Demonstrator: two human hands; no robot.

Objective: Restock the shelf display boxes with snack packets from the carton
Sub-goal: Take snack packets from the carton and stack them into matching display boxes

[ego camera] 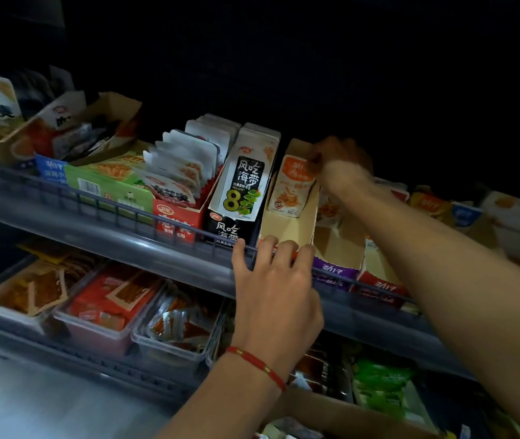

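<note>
Dim aisle, black above the top shelf [189,258], light falling only on the goods. The right hand [341,166] reaches deep into an orange display box [287,226], fingers curled on the top of an orange packet [292,188] standing upright at the back of that box. The box floor in front of the packet is bare cardboard. The left hand [276,280], red string at the wrist, hooks its fingers over the box's front lip at the shelf rail, gripping it. Just left stands a black box [225,229] packed with seaweed packets [241,185], then a red box [177,221] of white packets. To the right, a purple box [337,258], mostly hollow. Below, clear bins [100,324] hold red packets on the lower shelf. No telling where the carton is.
</note>
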